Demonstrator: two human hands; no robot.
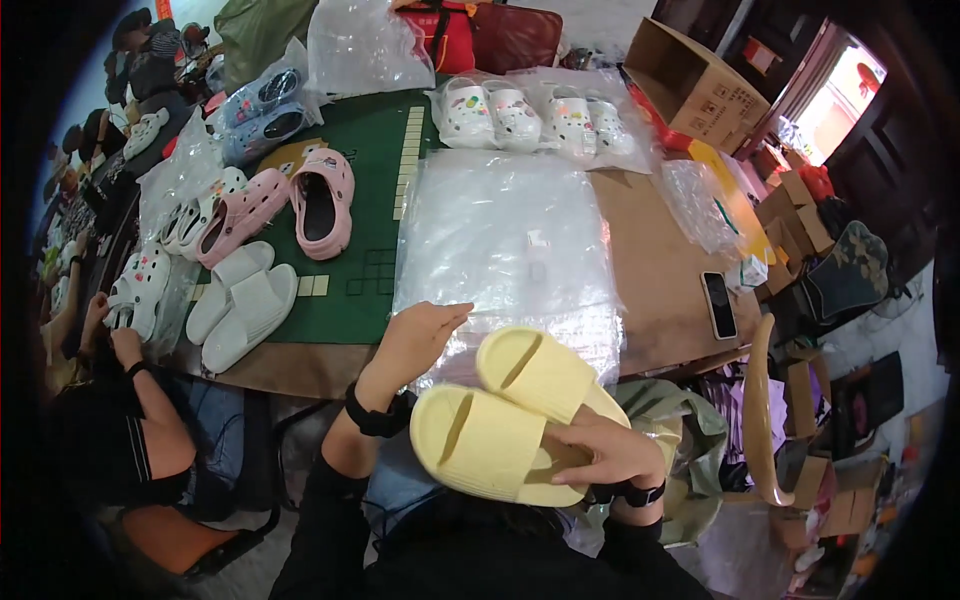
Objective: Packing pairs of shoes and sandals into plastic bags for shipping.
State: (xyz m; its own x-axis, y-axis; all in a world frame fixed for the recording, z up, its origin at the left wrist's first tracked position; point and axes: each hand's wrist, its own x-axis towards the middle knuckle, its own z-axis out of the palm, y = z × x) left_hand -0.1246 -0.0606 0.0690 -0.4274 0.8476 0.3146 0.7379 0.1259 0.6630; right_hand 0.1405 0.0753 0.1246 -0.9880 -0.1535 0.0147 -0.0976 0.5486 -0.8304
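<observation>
Right hand (615, 447) partly closed, gripping my pale-yellow ribbed slide slippers (500, 440) near the heels, at the brown bench's (655, 300) near edge. Left hand (422, 335) empty, fingers outstretched by the clear plastic bag stack (500, 240); can't tell if touching.

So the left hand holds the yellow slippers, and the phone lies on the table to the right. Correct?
Not quite: in the head view, the right hand holds the yellow slippers. The phone does lie on the table to the right.
</observation>
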